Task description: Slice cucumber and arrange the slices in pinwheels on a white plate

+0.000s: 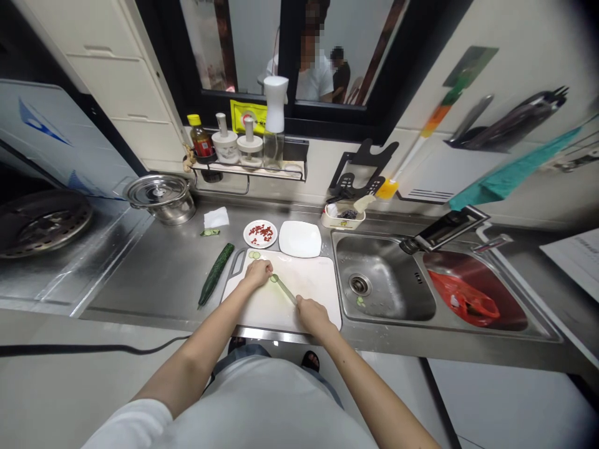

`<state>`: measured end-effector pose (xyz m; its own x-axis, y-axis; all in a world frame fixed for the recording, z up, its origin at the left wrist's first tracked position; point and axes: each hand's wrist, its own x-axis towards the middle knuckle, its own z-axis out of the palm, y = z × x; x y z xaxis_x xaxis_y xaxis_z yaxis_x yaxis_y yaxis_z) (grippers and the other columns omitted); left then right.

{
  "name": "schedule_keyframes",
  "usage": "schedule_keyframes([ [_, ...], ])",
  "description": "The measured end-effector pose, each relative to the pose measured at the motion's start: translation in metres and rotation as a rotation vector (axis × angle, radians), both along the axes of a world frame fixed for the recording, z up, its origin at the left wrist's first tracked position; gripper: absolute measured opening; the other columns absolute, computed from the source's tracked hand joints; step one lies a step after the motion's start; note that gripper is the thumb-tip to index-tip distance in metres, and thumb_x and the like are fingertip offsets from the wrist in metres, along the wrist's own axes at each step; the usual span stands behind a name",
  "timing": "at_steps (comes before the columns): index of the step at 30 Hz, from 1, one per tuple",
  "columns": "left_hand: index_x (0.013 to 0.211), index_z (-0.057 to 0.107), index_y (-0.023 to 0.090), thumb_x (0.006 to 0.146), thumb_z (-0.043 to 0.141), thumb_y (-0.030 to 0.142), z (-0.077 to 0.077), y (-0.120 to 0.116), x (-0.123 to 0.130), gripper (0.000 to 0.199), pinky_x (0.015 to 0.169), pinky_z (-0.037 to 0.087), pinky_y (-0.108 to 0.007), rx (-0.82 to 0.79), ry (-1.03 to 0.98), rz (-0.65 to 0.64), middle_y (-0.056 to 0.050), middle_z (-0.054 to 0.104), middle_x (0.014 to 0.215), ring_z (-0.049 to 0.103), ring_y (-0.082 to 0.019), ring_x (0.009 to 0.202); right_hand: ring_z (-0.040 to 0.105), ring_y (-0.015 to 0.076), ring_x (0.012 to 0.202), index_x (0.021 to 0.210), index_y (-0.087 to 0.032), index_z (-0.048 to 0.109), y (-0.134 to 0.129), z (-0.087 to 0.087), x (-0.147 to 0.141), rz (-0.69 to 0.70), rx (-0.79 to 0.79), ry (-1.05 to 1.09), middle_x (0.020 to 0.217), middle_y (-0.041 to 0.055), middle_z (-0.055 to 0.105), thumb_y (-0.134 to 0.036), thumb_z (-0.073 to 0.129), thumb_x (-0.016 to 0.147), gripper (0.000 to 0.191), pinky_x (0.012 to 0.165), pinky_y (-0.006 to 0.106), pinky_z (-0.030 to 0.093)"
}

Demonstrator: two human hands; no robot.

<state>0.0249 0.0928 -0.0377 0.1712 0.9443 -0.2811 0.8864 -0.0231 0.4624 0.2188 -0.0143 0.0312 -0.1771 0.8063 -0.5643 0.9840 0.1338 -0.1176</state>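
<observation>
My right hand (313,313) is closed round the handle of a kitchen knife (284,289), its blade pointing up and left across a white cutting board (318,280). At the blade's tip lies a thin round cucumber slice (274,279). My left hand (258,273) is closed, its fingertips pinched at that slice, close to the blade; part of the slice is hidden. Beyond my left hand, a few cucumber slices (254,255) rest on the board's far left corner. A whole dark green cucumber (216,274) lies on the steel counter left of the board.
Behind the board stand a plate (253,242) of chopped red pieces and a white square plate (300,239). A lidded steel pot (161,198) stands far left, near a white tissue (216,217). A double sink (388,274) adjoins the board's right; its right basin holds a red bag (463,299).
</observation>
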Motion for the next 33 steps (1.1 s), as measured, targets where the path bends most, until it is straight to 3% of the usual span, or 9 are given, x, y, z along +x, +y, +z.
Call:
schedule_keyframes([
  [10,0.088,0.068,0.021,0.079,0.063,0.021,-0.0011,-0.0001,-0.0005,0.01,0.076,0.042,-0.025,0.003,-0.012,0.023,-0.003,0.071,0.092,0.061,-0.017,0.09,0.067,0.0237,0.096,0.118,-0.016,0.054,-0.006,0.0054,0.0055,0.005,-0.027,-0.018,0.101,0.016,0.068,-0.013,0.033,0.094,0.032,0.072,0.03,0.045],
  [33,0.089,0.068,0.02,0.08,0.062,0.021,0.0036,-0.0018,0.0011,0.011,0.08,0.042,-0.025,-0.001,0.003,0.015,-0.004,0.071,0.096,0.061,-0.017,0.093,0.067,0.0231,0.099,0.119,-0.016,0.055,0.0004,-0.0042,-0.0012,-0.006,0.006,0.0,0.104,0.0168,0.068,-0.01,0.033,0.092,0.035,0.075,0.031,0.047],
])
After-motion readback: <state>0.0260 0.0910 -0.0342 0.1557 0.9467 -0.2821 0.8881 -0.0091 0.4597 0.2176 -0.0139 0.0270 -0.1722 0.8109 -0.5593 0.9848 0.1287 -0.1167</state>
